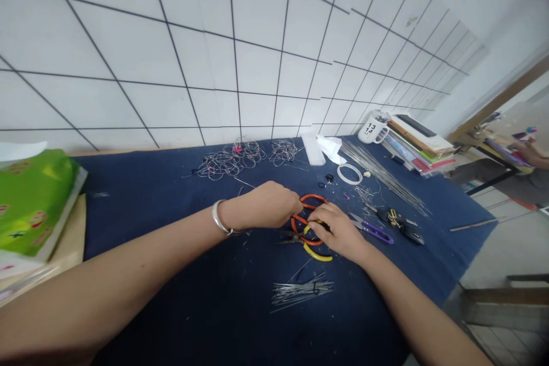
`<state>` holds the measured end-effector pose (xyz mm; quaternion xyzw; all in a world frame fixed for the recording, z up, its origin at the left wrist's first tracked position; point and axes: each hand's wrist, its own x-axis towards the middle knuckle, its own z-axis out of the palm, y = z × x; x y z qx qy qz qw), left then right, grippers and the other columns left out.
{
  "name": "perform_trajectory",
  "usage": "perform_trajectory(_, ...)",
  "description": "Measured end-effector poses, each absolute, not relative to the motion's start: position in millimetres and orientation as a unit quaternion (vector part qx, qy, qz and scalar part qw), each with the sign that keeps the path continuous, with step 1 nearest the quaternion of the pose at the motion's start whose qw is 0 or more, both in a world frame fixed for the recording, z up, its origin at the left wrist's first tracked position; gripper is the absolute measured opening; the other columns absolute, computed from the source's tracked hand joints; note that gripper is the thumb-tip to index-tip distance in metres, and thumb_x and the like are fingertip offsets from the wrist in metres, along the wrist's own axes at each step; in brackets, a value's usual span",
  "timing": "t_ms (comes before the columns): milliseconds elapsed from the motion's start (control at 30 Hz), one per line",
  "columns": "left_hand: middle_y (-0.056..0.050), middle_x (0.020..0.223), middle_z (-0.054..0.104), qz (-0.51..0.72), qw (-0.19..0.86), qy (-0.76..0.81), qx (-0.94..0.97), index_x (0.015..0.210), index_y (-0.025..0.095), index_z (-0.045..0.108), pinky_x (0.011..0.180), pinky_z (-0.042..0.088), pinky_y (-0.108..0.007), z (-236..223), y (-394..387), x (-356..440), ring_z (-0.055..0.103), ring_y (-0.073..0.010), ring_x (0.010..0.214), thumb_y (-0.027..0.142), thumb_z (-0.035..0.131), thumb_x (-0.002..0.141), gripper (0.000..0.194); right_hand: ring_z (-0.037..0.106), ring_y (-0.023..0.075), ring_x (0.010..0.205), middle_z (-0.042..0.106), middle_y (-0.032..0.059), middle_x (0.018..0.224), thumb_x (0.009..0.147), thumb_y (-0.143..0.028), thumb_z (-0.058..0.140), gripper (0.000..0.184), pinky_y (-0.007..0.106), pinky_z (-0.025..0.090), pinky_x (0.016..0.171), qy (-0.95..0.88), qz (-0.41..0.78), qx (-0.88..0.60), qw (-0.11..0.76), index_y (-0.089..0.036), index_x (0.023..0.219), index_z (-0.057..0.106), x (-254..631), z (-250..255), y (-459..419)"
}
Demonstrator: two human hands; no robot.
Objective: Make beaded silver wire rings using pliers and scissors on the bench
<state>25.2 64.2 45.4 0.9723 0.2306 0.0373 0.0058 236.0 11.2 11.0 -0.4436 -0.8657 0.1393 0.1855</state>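
Observation:
My left hand [268,204], a bracelet on its wrist, is closed beside a pair of orange-handled scissors [315,198]; what its fingers pinch, if anything, is too small to make out. Close to it, my right hand [338,230] has its fingers curled on one yellow handle of a pair of pliers [318,254]. The pliers lie across the orange handles, their dark jaws toward the left. Below both hands lies a bundle of short metal wires [302,291]. Purple-handled snips [376,232] rest just right of my right hand.
Tangled wire loops [223,161] lie along the tiled wall. Behind my right hand are a tape roll [349,174], long wires [381,174] and keys [392,216]. A white mug [372,128] and stacked books [422,146] stand back right; a green packet [36,206] is at left.

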Motion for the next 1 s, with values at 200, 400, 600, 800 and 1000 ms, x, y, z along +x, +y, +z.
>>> perform_trajectory(200,-0.001,0.064,0.058,0.041,0.017,0.233,0.972,0.071,0.018,0.059,0.047,0.024,-0.024,48.3,64.5,24.8,0.046,-0.0101,0.051,0.020,0.040,0.080,0.021,0.049,0.0163,0.082,0.056,0.0037,0.083,0.082,-0.021,0.048,0.010,0.033,0.037,0.080,-0.866,0.139,-0.445,0.179,-0.020,0.087,0.057,237.4,10.0,11.8)
perform_trajectory(400,-0.001,0.065,0.058,0.048,0.036,0.216,0.975,0.074,0.019,0.059,0.048,0.025,-0.024,50.2,66.4,22.2,0.046,-0.0101,0.052,0.020,0.040,0.080,0.020,0.048,0.0166,0.082,0.056,0.0038,0.083,0.082,-0.021,0.048,0.009,0.033,0.037,0.080,-0.867,0.139,-0.442,0.181,-0.020,0.086,0.056,237.6,10.9,11.1)
perform_trajectory(600,-0.001,0.065,0.058,0.044,0.029,0.209,0.977,0.069,0.018,0.057,0.047,0.024,-0.024,47.5,67.1,21.9,0.047,-0.0102,0.052,0.020,0.041,0.079,0.019,0.048,0.0162,0.083,0.056,0.0033,0.083,0.083,-0.020,0.047,0.010,0.033,0.037,0.080,-0.867,0.140,-0.445,0.179,-0.020,0.087,0.056,237.5,12.1,11.1)
perform_trajectory(800,-0.001,0.062,0.057,0.042,0.026,0.209,0.977,0.068,0.018,0.057,0.047,0.024,-0.024,46.8,66.4,22.8,0.046,-0.0102,0.051,0.021,0.040,0.081,0.022,0.049,0.0156,0.082,0.057,0.0029,0.082,0.082,-0.019,0.048,0.008,0.032,0.036,0.081,-0.870,0.143,-0.436,0.181,-0.020,0.085,0.056,236.6,13.3,11.8)
perform_trajectory(1000,-0.002,0.063,0.057,0.026,0.035,0.222,0.974,0.068,0.017,0.058,0.049,0.024,-0.025,47.4,65.7,23.7,0.044,-0.0099,0.051,0.021,0.040,0.081,0.022,0.049,0.0157,0.082,0.057,0.0027,0.082,0.082,-0.019,0.048,0.009,0.032,0.036,0.081,-0.869,0.144,-0.436,0.182,-0.020,0.086,0.056,236.6,12.2,12.2)
